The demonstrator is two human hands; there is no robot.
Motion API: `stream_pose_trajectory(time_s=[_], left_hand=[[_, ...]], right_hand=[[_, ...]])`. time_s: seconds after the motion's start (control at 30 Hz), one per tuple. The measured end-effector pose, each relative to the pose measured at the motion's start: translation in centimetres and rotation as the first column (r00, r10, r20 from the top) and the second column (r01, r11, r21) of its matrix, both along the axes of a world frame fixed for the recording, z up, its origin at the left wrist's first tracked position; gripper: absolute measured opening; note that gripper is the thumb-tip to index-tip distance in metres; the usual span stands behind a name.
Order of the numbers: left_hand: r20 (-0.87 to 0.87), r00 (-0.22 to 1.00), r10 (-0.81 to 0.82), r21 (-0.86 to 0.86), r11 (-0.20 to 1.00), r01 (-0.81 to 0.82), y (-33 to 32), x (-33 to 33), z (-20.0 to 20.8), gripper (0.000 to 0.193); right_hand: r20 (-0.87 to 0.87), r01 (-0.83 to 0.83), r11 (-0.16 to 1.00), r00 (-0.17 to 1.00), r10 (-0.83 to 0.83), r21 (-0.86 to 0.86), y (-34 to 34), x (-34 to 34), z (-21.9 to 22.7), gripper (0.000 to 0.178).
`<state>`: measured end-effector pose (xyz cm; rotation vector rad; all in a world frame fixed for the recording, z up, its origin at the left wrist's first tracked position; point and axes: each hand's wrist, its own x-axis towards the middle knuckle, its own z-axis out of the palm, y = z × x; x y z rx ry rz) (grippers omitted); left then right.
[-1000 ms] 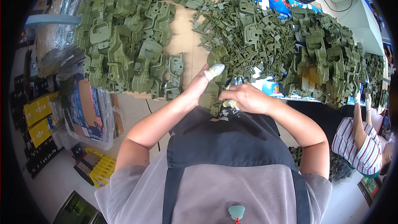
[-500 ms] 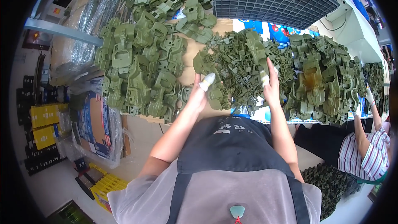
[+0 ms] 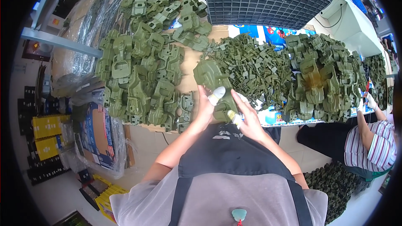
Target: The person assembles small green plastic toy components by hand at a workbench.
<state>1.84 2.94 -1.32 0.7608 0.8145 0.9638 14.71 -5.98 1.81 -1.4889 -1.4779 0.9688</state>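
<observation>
In front of my apron, an olive-green moulded plastic shell (image 3: 209,73) is held by my left hand (image 3: 207,107), its thumb in a white covering and pressed on the shell. My right hand (image 3: 248,119) grips the near end of the green plastic at the same place, its thumb wrapped in white and yellow. Whether one piece or two joined pieces lie between my hands I cannot tell. Just beyond and right of them spreads a heap of small green plastic parts (image 3: 255,65).
Larger green shells are piled at the left (image 3: 140,71) and right (image 3: 322,77) of the table. A black grid crate (image 3: 261,2) stands at the back. At far right a co-worker in a striped shirt (image 3: 370,146) works at the same table. A grey metal bar (image 3: 63,42) juts in from the left.
My right hand has come left and toward me from over the small-parts heap, where it held a long green piece, and now meets my left hand. The left hand has barely moved.
</observation>
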Motion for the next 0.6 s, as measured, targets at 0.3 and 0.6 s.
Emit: stream_pose_trajectory(time_s=[0.3, 0.6], left_hand=[[-0.022, 0.995, 0.097, 0.099, 0.991, -0.094, 1.0, -1.2, -0.7, 0.063], [-0.505, 0.701, 0.503, 0.717, 0.696, 0.017, 1.7, -3.5, 3.2, 0.082]], right_hand=[[-0.845, -0.059, 0.937, 0.453, -0.283, -0.345, 0.7, 1.0, -2.0, 0.067], [0.057, 0.090, 0.979, 0.995, -0.081, -0.182, 1.4, 4.1, -2.1, 0.067]])
